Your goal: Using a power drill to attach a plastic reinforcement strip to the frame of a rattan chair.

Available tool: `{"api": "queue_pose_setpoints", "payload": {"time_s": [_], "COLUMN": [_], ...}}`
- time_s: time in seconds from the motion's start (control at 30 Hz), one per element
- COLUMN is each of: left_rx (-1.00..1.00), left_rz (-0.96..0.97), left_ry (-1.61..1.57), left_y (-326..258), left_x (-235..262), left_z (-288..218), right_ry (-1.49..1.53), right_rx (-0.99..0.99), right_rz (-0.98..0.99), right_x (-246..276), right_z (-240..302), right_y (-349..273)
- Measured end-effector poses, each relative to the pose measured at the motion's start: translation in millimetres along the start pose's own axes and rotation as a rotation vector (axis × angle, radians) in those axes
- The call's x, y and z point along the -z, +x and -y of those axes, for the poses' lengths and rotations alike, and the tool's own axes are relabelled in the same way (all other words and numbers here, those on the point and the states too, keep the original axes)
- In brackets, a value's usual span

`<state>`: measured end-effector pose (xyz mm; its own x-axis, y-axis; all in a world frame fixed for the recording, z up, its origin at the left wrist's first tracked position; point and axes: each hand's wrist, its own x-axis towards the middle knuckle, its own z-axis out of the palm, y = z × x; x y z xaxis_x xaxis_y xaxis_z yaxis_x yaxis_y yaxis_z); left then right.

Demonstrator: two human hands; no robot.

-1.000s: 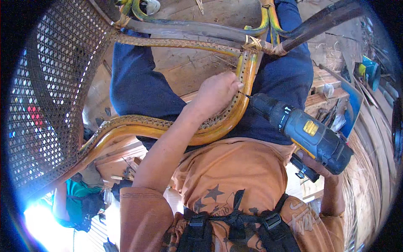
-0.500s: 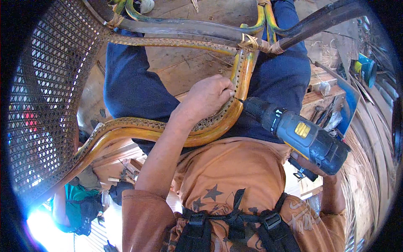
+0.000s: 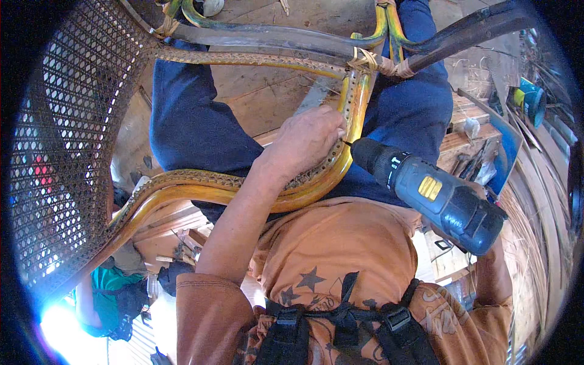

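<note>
My left hand (image 3: 309, 139) is closed, fingertips pressed together over the inner edge of a curved yellow-brown rattan frame (image 3: 310, 198). Whatever those fingers pinch is hidden. A row of small holes runs along the frame's edge. Wrapped round the grip of a dark cordless drill (image 3: 426, 182), my right hand (image 3: 479, 190) is mostly concealed behind the tool's body. The thin bit points left at the frame, close to my left fingertips; I cannot tell whether it touches. The frame curves across my lap and joins a dark rail (image 3: 267, 41) at a cane binding (image 3: 363, 59).
A woven cane panel (image 3: 67, 134) rises on the left. To the right are a wood block (image 3: 468, 143), a blue tray (image 3: 508, 155), a teal can (image 3: 530, 102) and long cane strips (image 3: 541, 225). Another person in a teal top (image 3: 112, 286) is at lower left.
My left hand has shifted slightly up and right along the frame. The drill has rolled and its rear has swung a little, with its bit still near the same spot.
</note>
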<state>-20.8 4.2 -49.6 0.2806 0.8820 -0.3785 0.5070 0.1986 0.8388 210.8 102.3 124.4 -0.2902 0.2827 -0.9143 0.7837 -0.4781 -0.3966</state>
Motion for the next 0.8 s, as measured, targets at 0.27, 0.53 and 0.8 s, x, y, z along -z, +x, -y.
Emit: {"api": "queue_pose_setpoints", "payload": {"time_s": [0.27, 0.53, 0.8], "left_rx": [0.048, 0.025, -0.004], "left_rz": [0.041, 0.04, 0.016], "left_ry": [0.01, -0.018, -0.035], "left_y": [1, 3, 3], "left_x": [-1, -2, 0], "left_z": [2, 4, 3], "right_ry": [0.127, -0.059, -0.082], "right_rx": [-0.11, 0.039, 0.047], "right_rz": [-0.016, 0.035, -0.01], "right_x": [-1, -4, -5], "right_z": [-2, 4, 9], "right_y": [3, 2, 4]}}
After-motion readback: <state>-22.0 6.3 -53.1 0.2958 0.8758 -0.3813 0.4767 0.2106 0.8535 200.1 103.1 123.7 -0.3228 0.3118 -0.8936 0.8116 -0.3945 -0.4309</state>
